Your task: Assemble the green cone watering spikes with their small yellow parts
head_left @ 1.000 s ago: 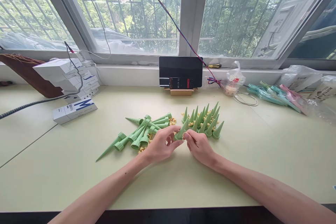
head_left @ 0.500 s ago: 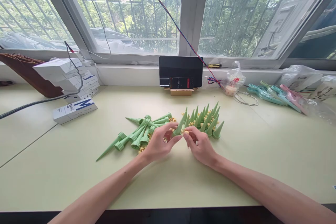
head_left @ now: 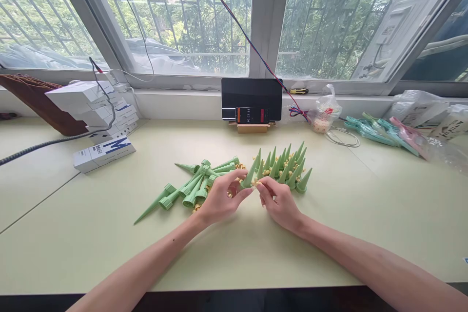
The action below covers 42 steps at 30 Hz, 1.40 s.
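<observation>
My left hand (head_left: 227,196) grips a green plastic watering spike (head_left: 250,175) near its wide base, with the point upward. Fingers and thumb of my right hand (head_left: 280,202) pinch a small yellow valve (head_left: 256,183) against the spike's side, close to the base. How far the valve sits in the spike cannot be made out. Beyond my right hand stand several upright green spikes (head_left: 283,163) with yellow valves at their sides. Left of my left hand lies a loose pile of green spikes (head_left: 192,187); more yellow valves (head_left: 197,207) are partly hidden behind that hand.
A phone (head_left: 252,115) showing a timer leans on a black screen (head_left: 252,90) at the back. White boxes (head_left: 104,153) stand at the left. A bagged cup (head_left: 323,117) and wrapped teal and pink items (head_left: 383,131) lie at the back right.
My right fingers have turned slightly around the yellow valve, which shows more clearly at the spike's side. My left hand and the spike have hardly moved.
</observation>
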Tool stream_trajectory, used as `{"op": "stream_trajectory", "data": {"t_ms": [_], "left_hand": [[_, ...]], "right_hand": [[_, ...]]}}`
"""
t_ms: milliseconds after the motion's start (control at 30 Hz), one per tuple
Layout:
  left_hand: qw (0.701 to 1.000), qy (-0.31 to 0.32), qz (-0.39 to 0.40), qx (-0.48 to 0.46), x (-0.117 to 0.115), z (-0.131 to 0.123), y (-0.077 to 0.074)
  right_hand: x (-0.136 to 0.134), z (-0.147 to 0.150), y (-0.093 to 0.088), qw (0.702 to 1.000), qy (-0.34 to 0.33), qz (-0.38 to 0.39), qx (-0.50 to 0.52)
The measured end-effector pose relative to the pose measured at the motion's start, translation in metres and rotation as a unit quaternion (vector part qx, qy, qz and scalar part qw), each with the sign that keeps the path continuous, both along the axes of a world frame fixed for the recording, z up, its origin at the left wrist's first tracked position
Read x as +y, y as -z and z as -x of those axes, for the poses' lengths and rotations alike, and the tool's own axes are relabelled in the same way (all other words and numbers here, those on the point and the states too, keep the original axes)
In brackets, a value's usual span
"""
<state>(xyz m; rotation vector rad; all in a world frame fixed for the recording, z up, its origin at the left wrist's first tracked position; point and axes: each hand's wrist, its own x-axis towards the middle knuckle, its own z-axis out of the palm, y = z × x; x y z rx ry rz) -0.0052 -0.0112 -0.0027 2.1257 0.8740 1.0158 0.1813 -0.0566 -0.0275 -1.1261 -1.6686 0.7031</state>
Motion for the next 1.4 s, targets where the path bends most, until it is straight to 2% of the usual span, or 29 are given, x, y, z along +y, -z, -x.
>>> {"op": "stream_trajectory", "data": {"t_ms": [267,867,1167,1400], "left_hand": [[1.0,0.008,-0.02,0.001,0.0002,0.0002,0.0009],[0.999,0.05,0.009,-0.005,0.0006,0.0006,-0.0005],[0.997,0.078,-0.016,0.001,-0.0005,-0.0005,-0.0059],[0.996,0.063,-0.066,0.018,0.0,0.0015,-0.0042]], "right_hand": [[0.0006,-0.0005,0.001,1.0,-0.002,0.004,0.005],[0.0013,-0.0018,0.0038,1.0,0.002,0.008,-0.004],[-0.0003,0.0,-0.0007,1.0,0.001,0.009,0.0],[-0.0003,0.0008,-0.0043,0.998,-0.021,0.043,0.03]]}}
